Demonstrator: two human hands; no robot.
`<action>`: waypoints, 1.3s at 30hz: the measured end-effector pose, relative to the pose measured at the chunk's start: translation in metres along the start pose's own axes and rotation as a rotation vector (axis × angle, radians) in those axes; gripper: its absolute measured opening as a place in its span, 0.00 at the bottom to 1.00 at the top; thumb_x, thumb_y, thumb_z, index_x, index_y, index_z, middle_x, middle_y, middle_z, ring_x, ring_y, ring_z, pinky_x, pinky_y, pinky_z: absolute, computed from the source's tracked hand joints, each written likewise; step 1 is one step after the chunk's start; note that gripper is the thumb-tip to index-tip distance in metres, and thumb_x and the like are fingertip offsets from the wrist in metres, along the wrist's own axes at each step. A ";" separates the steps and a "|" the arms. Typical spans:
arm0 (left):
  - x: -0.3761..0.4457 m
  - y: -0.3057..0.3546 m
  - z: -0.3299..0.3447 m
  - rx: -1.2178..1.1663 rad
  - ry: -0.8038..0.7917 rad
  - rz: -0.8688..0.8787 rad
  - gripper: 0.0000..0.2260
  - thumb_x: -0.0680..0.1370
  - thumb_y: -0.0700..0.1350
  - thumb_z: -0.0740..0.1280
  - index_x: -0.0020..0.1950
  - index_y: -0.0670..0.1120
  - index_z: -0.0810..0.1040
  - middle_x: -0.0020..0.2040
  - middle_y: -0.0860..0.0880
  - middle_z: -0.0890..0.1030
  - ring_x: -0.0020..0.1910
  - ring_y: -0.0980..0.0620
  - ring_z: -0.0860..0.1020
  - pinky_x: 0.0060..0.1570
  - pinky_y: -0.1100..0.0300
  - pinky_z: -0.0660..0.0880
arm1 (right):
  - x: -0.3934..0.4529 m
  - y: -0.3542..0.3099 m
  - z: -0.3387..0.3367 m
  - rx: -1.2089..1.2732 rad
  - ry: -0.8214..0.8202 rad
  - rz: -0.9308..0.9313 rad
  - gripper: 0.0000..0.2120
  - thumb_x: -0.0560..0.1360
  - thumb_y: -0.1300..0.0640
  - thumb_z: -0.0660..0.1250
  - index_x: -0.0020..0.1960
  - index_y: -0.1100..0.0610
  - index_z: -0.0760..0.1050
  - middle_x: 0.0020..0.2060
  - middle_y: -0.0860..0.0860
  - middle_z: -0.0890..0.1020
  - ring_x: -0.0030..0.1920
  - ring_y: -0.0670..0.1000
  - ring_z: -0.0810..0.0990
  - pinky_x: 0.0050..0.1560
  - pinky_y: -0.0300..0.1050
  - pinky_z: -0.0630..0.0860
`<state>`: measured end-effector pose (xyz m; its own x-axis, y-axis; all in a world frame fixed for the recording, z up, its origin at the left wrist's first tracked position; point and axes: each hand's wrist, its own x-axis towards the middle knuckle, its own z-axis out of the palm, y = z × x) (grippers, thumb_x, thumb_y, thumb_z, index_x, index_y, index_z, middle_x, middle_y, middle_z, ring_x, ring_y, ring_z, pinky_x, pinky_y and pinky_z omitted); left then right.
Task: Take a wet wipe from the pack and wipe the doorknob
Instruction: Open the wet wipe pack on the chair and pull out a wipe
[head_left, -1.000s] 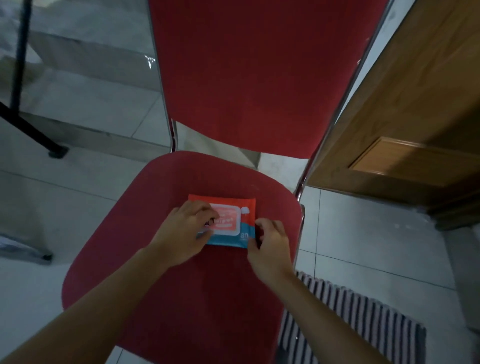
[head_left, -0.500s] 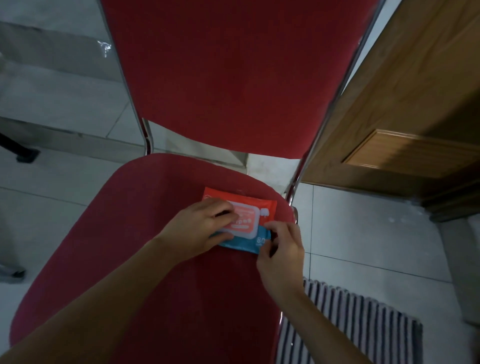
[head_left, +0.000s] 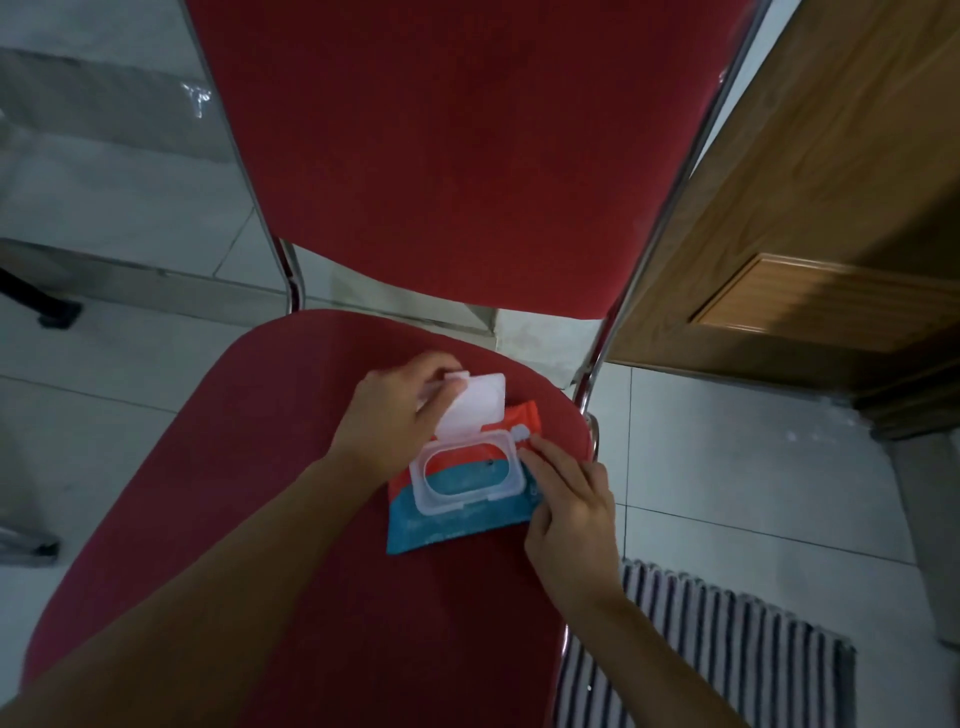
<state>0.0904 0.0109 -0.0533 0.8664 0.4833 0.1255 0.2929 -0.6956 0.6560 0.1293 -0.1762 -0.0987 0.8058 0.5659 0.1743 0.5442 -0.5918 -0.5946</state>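
A red and blue wet wipe pack (head_left: 457, 525) lies on the seat of a red chair (head_left: 322, 597). Its white plastic lid (head_left: 475, 408) is flipped up and back, showing the oval opening with the sealed film beneath. My left hand (head_left: 389, 426) pinches the raised lid between thumb and fingers. My right hand (head_left: 569, 501) presses on the pack's right edge with its fingers bent, holding it down. No wipe sticks out of the opening. The doorknob is out of view.
A brown wooden door (head_left: 831, 218) stands at the right, only its lower panels visible. A striped mat (head_left: 727, 649) lies on the white tiled floor beside the chair. The chair's red backrest (head_left: 457, 145) rises behind the pack. A black stand foot (head_left: 52, 306) sits far left.
My left hand has flipped the white lid open and back; it was flat and shut before. My right hand stays on the pack's right edge. The view has shifted slightly.
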 end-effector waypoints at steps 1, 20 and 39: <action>-0.002 -0.006 0.002 -0.074 0.042 -0.098 0.10 0.74 0.46 0.66 0.53 0.44 0.75 0.44 0.48 0.82 0.40 0.50 0.79 0.41 0.61 0.72 | 0.001 0.001 -0.001 -0.020 -0.003 -0.011 0.23 0.67 0.61 0.51 0.57 0.58 0.77 0.56 0.52 0.81 0.52 0.50 0.69 0.53 0.46 0.71; -0.041 -0.023 -0.006 -0.101 -0.448 -0.004 0.29 0.61 0.59 0.67 0.60 0.53 0.71 0.76 0.50 0.57 0.74 0.58 0.52 0.72 0.45 0.56 | 0.018 -0.011 -0.003 0.062 -0.129 -0.211 0.10 0.65 0.61 0.69 0.46 0.55 0.82 0.41 0.51 0.80 0.52 0.48 0.69 0.47 0.48 0.67; -0.049 -0.022 -0.005 -0.188 -0.150 -0.016 0.19 0.71 0.38 0.69 0.61 0.44 0.72 0.61 0.51 0.74 0.58 0.58 0.73 0.56 0.68 0.71 | 0.015 -0.025 0.004 0.063 -0.122 -0.056 0.12 0.69 0.49 0.62 0.47 0.49 0.82 0.42 0.49 0.79 0.51 0.45 0.68 0.52 0.50 0.62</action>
<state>0.0390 0.0054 -0.0702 0.9167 0.3993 0.0119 0.2383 -0.5704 0.7860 0.1267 -0.1511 -0.0846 0.7383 0.6648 0.1142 0.5687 -0.5225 -0.6352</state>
